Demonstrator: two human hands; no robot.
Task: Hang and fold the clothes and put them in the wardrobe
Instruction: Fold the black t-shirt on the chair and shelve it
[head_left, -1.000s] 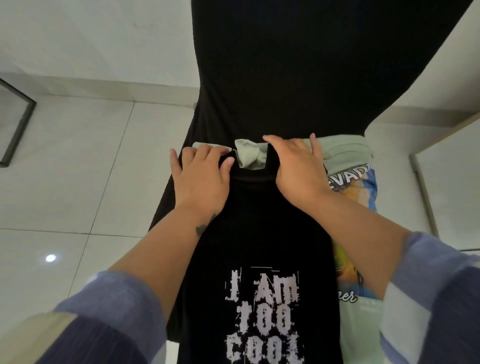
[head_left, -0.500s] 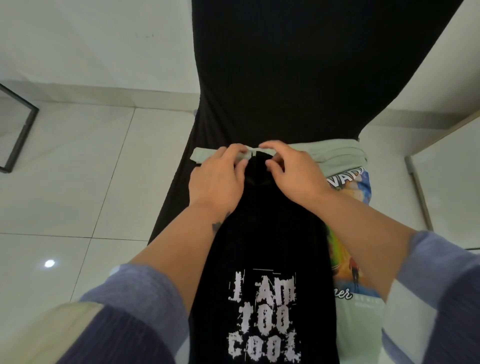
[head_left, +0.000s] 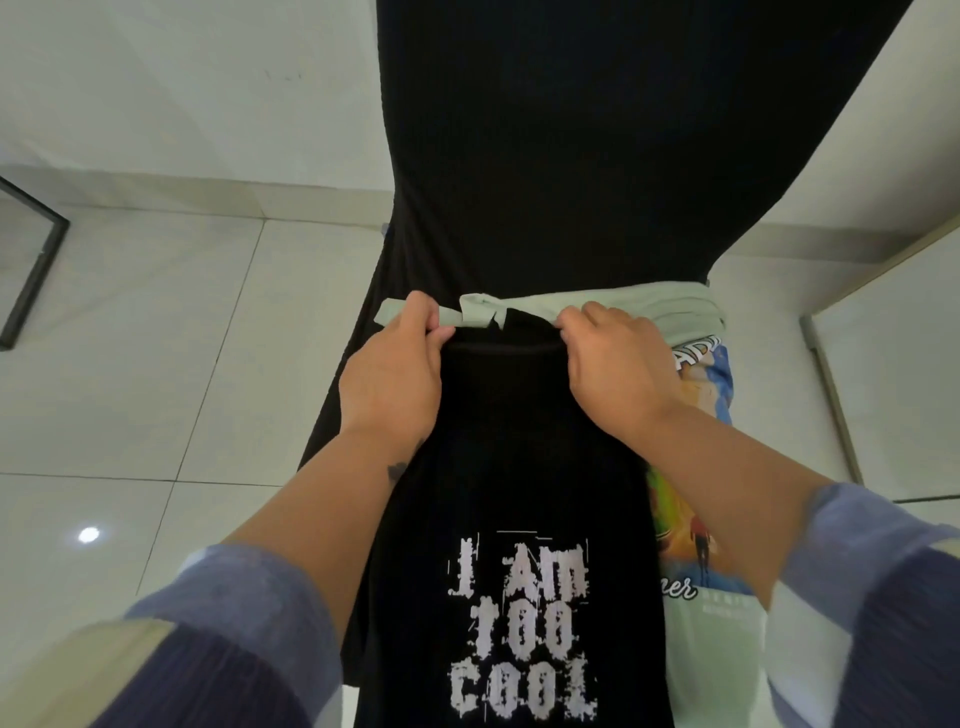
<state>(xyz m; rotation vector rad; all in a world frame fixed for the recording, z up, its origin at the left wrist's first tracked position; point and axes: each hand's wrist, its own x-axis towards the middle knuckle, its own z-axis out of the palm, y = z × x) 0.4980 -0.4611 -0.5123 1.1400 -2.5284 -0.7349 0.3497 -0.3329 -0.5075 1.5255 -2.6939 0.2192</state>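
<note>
Black cloth fills the middle of the view: a black tee (head_left: 509, 467) printed "I AM TOO COOL" lies lengthwise on a surface draped in black fabric (head_left: 597, 156), whose own name and shape are hidden by that drape. Its collar end sits at the far end of the stack, and both hands hold it there. The left hand (head_left: 389, 379) curls its fingers over the left collar corner, pinching the edge; the right hand (head_left: 618, 369) grips the right corner in the same way, knuckles up. Under the black tee lies a pale green tee (head_left: 711, 644), showing along the right side with a colourful print and as a folded strip past the collar; how much of it lies beneath cannot be told. Near ends of both tees are cut off by the bottom edge. Pale tiled floor (head_left: 156, 364) lies open to the left. A dark frame (head_left: 31, 270) stands at the far left, cut off. On the right a pale panel (head_left: 893, 395) stands close beside the stack.
</note>
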